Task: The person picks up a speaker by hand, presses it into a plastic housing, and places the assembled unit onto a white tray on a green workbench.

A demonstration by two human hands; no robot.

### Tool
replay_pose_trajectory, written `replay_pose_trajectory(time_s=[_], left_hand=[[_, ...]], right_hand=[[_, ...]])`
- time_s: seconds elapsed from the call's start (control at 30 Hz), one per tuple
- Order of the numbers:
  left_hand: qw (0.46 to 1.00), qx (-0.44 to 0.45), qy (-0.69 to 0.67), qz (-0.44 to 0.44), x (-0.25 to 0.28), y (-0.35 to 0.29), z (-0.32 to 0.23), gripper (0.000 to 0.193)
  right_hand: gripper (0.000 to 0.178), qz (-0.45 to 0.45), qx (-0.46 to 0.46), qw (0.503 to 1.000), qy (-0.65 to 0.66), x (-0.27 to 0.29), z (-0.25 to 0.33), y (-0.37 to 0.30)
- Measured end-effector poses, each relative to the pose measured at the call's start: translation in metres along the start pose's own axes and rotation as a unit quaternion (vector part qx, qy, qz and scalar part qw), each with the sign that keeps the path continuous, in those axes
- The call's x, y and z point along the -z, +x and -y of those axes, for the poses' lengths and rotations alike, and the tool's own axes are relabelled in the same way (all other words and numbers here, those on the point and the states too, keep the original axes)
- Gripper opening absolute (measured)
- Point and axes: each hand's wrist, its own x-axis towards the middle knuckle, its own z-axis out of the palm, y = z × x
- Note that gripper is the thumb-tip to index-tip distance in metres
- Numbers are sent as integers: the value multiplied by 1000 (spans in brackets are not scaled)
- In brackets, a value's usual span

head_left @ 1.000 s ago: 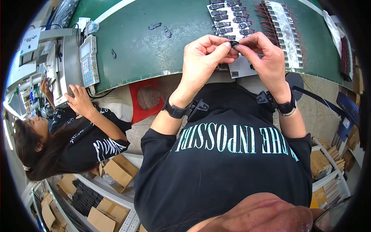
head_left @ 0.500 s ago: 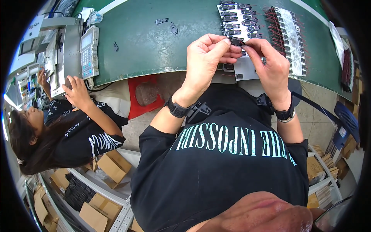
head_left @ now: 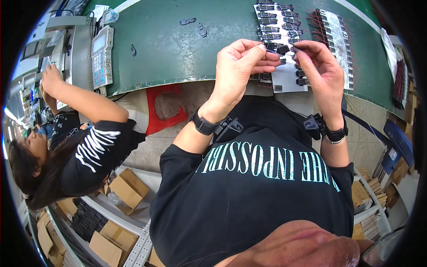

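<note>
Here, the left hand [head_left: 238, 66] and right hand [head_left: 322, 71] both pinch one small black plastic part [head_left: 276, 47] with fingertips squeezed together, above the green table [head_left: 169, 49].

The green table [head_left: 178, 49] lies mostly bare across the upper middle of the frame, broken only by three small black parts [head_left: 187, 21] near its top, so a hand could pass there freely. At upper right the way is crowded: the left hand [head_left: 238, 66] and right hand [head_left: 322, 73] meet over a grey tray [head_left: 284, 80] of black parts, with a second tray [head_left: 340, 40] just beside it. At upper left a keypad unit [head_left: 102, 55] and a co-worker's arm [head_left: 80, 98] block the table's edge.
</note>
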Motion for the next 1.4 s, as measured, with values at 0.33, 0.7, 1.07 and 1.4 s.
replay_pose_trajectory(time_s=[0.33, 0.7, 1.07, 1.4], left_hand=[[995, 66, -68, 36, 4, 5, 0, 23], [991, -9, -128, -27, 31, 3, -22, 18], [900, -240, -230, -282, 151, 2, -109, 13], [770, -390, 284, -417, 180, -54, -264, 13]], right_hand=[[21, 13, -38, 998, 53, 7, -3, 0], [24, -14, 18, 966, 257, 39, -10, -7], [21, 7, 38, 955, 294, 63, -20, 2], [20, 13, 51, 959, 278, 78, -13, -7]])
